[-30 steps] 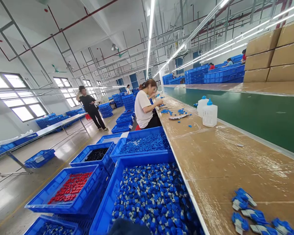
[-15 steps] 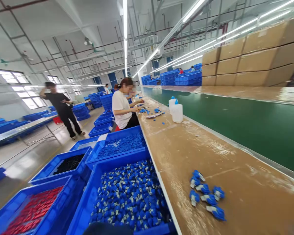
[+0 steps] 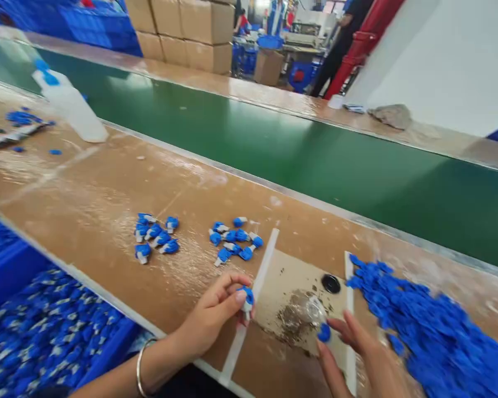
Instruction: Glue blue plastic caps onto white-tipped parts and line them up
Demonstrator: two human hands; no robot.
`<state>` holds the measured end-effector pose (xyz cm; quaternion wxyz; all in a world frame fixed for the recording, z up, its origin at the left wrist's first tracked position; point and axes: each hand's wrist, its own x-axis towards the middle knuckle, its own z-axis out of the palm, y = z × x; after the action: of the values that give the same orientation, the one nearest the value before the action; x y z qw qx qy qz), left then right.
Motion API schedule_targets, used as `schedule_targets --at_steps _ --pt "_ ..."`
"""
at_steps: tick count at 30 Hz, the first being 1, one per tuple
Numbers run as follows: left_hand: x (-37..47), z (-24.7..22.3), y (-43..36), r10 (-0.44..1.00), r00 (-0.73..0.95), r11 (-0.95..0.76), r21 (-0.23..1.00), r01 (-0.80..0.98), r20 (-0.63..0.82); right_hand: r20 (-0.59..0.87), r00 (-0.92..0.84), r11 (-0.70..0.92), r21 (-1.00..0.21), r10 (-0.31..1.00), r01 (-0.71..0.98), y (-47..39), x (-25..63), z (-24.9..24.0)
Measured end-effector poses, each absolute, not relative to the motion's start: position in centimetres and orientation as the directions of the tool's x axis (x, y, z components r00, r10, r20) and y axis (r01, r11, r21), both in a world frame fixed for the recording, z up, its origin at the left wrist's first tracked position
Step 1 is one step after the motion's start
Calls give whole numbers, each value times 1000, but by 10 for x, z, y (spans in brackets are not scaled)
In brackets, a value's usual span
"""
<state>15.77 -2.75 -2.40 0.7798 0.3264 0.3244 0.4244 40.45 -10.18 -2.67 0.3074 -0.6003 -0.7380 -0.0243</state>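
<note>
My left hand (image 3: 216,312), with a silver bangle at the wrist, pinches a small blue-and-white part (image 3: 246,301) between thumb and fingers. To its right, my right hand (image 3: 361,354) has a small blue piece (image 3: 323,333) between thumb and fingertip. That piece is just in front of a clear, wet-looking patch (image 3: 302,312) on a beige board (image 3: 269,282). A round black cap (image 3: 331,283) sits near the board's far edge. Two loose clusters of blue-and-white parts lie beyond my left hand, one (image 3: 234,237) nearer and another (image 3: 155,235) farther left.
A heap of flat blue pieces (image 3: 444,326) spreads on the right of the table. At lower left stands a blue crate (image 3: 108,354) full of blue-and-white parts. A white bottle (image 3: 72,105) stands far left. Along the table's back runs a green conveyor belt (image 3: 249,130).
The view has swung right and down, from the aisle and the seated co-worker to the tabletop. Both my hands, out of sight before, now show with small parts in their fingers.
</note>
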Motion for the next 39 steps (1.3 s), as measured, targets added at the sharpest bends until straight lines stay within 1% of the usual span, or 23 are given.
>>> schedule_targets --at_steps 1,2,3,6,10,13,15,17,19,20,21,23,25,27,32,39 --pt "158 -24 -27 867 447 428 787 -444 -219 490 -115 289 -297 864 910 -98 400 -23" --pt "158 -25 -28 861 464 427 791 -438 -207 503 -72 248 -292 861 924 -93 396 -20" --pt "159 -27 -29 855 481 426 795 -432 -197 497 -77 247 -286 864 926 -89 392 -17" --pt "162 -30 -30 839 511 436 795 -423 -188 453 -78 229 -291 888 929 -81 384 -10" --pt "165 -32 -28 837 507 447 794 -413 -207 398 -103 235 -299 912 925 -80 385 -7" --pt "166 -30 -28 840 498 440 807 -394 -215 366 -71 213 -362 928 908 -82 384 -6" --pt "168 -27 -29 834 509 444 809 -386 -215 336 15 156 -476 942 865 -85 379 -4" --pt "173 -25 -32 825 524 458 795 -398 -212 286 149 85 -666 947 742 -92 372 -1" --pt "178 -22 -35 821 533 473 769 -430 -206 195 270 30 -857 943 515 -100 363 1" --pt "181 -20 -36 819 538 479 756 -446 -201 148 306 22 -925 941 381 -103 358 2" --pt "184 -19 -38 816 544 486 743 -460 -197 104 321 21 -968 941 251 -106 354 2" --pt "189 -17 -41 806 562 499 726 -473 -187 47 311 32 -998 949 54 -110 348 1" --pt "193 -16 -43 796 580 506 720 -474 -177 34 305 49 -998 952 -41 -111 343 -1" --pt "195 -15 -44 789 587 509 725 -464 -179 47 313 63 -997 949 -38 -112 341 -2" --pt "198 -13 -45 790 579 509 740 -439 -200 88 356 72 -996 930 59 -113 337 0" --pt "201 -10 -47 783 561 526 767 -367 -269 151 358 61 -966 921 252 -118 334 -5"
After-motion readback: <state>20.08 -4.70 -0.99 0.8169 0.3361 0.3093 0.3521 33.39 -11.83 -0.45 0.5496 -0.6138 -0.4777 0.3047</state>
